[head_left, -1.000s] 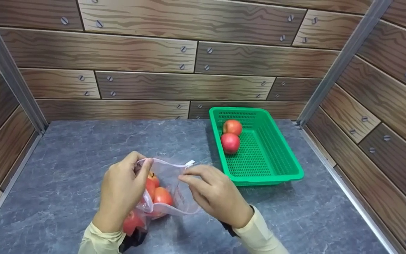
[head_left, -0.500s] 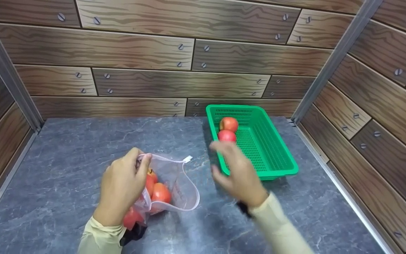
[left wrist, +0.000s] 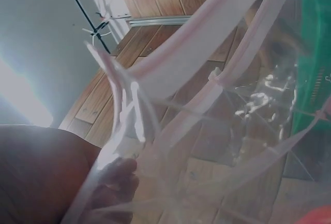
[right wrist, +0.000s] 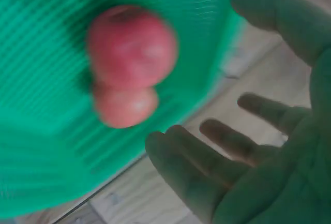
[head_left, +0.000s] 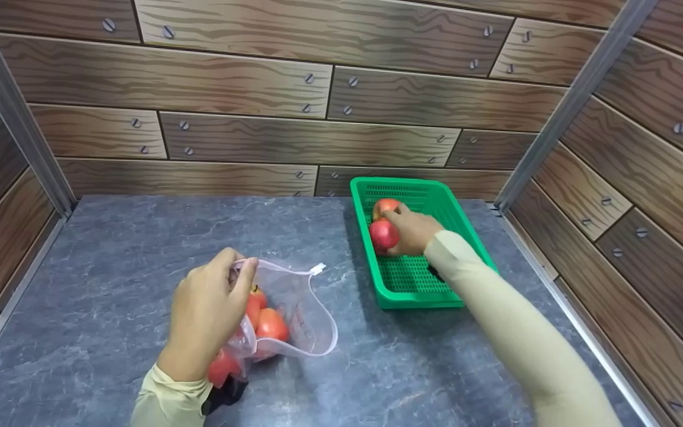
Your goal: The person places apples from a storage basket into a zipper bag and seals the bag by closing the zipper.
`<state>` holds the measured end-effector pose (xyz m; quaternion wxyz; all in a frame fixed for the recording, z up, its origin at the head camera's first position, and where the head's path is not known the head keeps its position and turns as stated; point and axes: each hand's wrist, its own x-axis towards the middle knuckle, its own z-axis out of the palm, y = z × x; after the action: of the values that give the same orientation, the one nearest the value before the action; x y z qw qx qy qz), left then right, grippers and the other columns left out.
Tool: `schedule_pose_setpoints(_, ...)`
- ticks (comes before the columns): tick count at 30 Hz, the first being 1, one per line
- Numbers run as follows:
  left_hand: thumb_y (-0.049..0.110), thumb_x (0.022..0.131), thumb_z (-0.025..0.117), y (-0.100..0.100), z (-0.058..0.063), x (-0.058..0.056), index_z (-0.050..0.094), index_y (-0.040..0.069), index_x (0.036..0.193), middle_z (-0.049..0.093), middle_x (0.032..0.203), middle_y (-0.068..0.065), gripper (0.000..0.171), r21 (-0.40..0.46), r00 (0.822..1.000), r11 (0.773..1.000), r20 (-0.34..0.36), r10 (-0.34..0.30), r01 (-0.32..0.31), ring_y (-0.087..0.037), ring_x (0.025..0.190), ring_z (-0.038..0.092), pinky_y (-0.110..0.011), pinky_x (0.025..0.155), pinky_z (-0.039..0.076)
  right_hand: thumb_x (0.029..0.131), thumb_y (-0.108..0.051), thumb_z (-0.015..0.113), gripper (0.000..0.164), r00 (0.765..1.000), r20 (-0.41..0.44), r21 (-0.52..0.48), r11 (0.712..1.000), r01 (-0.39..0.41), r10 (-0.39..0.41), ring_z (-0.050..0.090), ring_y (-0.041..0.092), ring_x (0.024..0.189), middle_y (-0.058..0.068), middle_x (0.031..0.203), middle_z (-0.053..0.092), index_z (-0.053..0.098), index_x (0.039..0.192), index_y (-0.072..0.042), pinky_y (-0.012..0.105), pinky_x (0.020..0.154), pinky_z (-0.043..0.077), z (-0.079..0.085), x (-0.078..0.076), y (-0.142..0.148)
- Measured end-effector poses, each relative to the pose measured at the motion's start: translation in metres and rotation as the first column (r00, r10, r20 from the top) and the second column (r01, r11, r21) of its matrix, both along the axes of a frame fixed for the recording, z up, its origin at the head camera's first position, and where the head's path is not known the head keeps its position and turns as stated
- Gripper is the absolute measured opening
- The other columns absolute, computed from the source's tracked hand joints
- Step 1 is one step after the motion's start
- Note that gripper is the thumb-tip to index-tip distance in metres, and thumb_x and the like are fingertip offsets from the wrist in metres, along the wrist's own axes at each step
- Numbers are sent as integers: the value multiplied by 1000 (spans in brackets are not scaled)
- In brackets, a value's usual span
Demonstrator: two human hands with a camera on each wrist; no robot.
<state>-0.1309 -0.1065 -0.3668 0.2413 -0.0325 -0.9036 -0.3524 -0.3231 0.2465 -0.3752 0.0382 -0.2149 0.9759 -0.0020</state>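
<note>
My left hand (head_left: 205, 314) pinches the rim of a clear zip bag (head_left: 321, 320) between thumb and fingers. The bag's mouth gapes, its white slider (head_left: 318, 269) at the far corner. Several red fruits (head_left: 271, 324), apples by their look, lie inside, partly hidden by the hand. My right hand (head_left: 415, 231) reaches into the green basket (head_left: 421, 301), beside the nearer red apple (head_left: 384, 234). A second apple (head_left: 386, 206) lies just behind it. In the right wrist view the fingers of the right hand (right wrist: 279, 167) are spread, apart from the apple (right wrist: 132, 45).
A grey marbled table (head_left: 158, 255) carries the bag and basket. Wood-patterned walls (head_left: 246, 89) enclose the back and sides, with metal posts (head_left: 555, 130) at the corners. The basket's raised rim stands around the apples.
My right hand has let go of the bag's edge and moved right and forward into the basket. The left hand keeps its pinch on the bag.
</note>
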Motion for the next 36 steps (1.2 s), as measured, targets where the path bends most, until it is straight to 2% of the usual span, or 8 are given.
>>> schedule_pose_setpoints(4, 25, 100, 69, 0, -1, -1, 65, 12, 85, 47, 61, 1, 20, 11, 1000, 1000, -1, -1, 1, -24, 59, 48, -39, 56, 37, 80, -28, 87, 75, 997, 81, 104, 995, 9, -17, 67, 47, 100, 28, 133, 53, 53, 144, -9, 57, 85, 56, -14, -21, 3)
schedule_pose_setpoints(8, 24, 99, 69, 0, -2, -1, 65, 11, 87, 45, 60, 2, 19, 17, 1000, 1000, 9, 1, -1, -23, 59, 47, -37, 56, 36, 83, -25, 86, 71, 990, 138, 104, 995, 0, -14, 65, 45, 106, 29, 128, 57, 55, 145, -12, 55, 89, 55, -22, -33, 4)
schedule_pose_setpoints(14, 25, 99, 70, -1, 1, -1, 67, 10, 91, 43, 60, 2, 17, 24, 1000, 1000, 16, -3, 2, -22, 58, 46, -36, 55, 34, 83, -15, 83, 47, 995, 93, 104, 993, -48, 38, 66, 44, 106, 28, 114, 65, 64, 125, -8, 55, 88, 55, -21, -45, 3)
schedule_pose_setpoints(17, 25, 99, 70, -1, 1, -1, 68, 11, 92, 42, 59, 2, 16, 26, 1000, 1000, 18, -3, 3, -21, 57, 45, -35, 55, 34, 81, -16, 84, 44, 994, 100, 125, 991, -44, 31, 66, 44, 106, 27, 113, 66, 66, 121, -9, 55, 89, 55, -21, -51, 0)
schedule_pose_setpoints(21, 25, 99, 69, -2, 1, -3, 68, 11, 91, 42, 59, 3, 16, 20, 1000, 1000, 15, 7, -7, -21, 58, 45, -36, 55, 35, 79, -17, 86, 47, 994, 108, 140, 990, -33, 18, 65, 44, 107, 26, 114, 66, 66, 122, -10, 56, 90, 54, -25, -59, -3)
schedule_pose_setpoints(31, 27, 100, 69, -5, -1, -6, 65, 12, 88, 40, 59, 2, 20, 7, 998, 1000, 57, 16, -17, -22, 58, 45, -35, 55, 34, 77, -13, 87, 48, 989, 144, 141, 990, -5, -15, 65, 43, 108, 24, 116, 67, 64, 119, -8, 56, 91, 53, -22, -56, -17)
schedule_pose_setpoints(36, 27, 100, 68, -5, 0, -6, 65, 12, 89, 41, 59, 2, 19, 5, 998, 1000, 68, 13, -14, -22, 59, 45, -35, 56, 34, 76, -12, 85, 45, 993, 120, 184, 983, -14, -9, 65, 44, 109, 23, 111, 69, 68, 118, -8, 57, 91, 54, -24, -53, -22)
